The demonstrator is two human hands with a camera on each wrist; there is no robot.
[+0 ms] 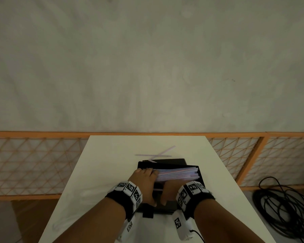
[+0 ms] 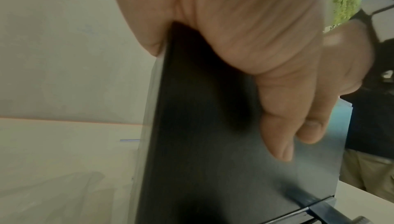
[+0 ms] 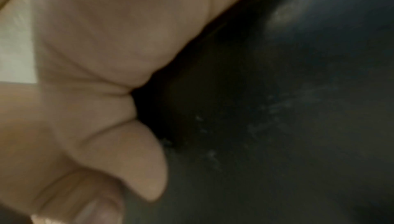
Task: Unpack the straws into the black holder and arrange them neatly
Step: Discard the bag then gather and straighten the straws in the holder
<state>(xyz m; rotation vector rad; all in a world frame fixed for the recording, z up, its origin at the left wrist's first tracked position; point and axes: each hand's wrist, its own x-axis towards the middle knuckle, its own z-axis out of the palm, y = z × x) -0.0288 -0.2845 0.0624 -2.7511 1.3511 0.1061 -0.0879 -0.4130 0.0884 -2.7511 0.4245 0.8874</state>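
Observation:
The black holder [image 1: 201,178] stands mid-table with a bundle of pale pink and blue straws [image 1: 177,174] lying lengthwise inside. My left hand [image 1: 142,179] grips its left front corner: the fingers curl over the top by the straws' left ends and the thumb presses the front wall. In the left wrist view this hand [image 2: 255,34] wraps over the holder's dark panel [image 2: 213,143]. My right hand [image 1: 170,188] holds the front wall beside it, thumb down the face, fingers hidden behind the wall. The right wrist view shows its palm [image 3: 95,59] against the black holder [image 3: 277,126].
Two loose straws [image 1: 158,154] lie crossed on the white table [image 1: 104,172] just beyond the holder; one loose straw [image 2: 129,140] shows in the left wrist view. A black flat piece [image 1: 165,161] sits behind the holder. An orange lattice fence [image 1: 33,163] runs behind the table. Black cables [image 1: 284,207] lie coiled on the floor at right.

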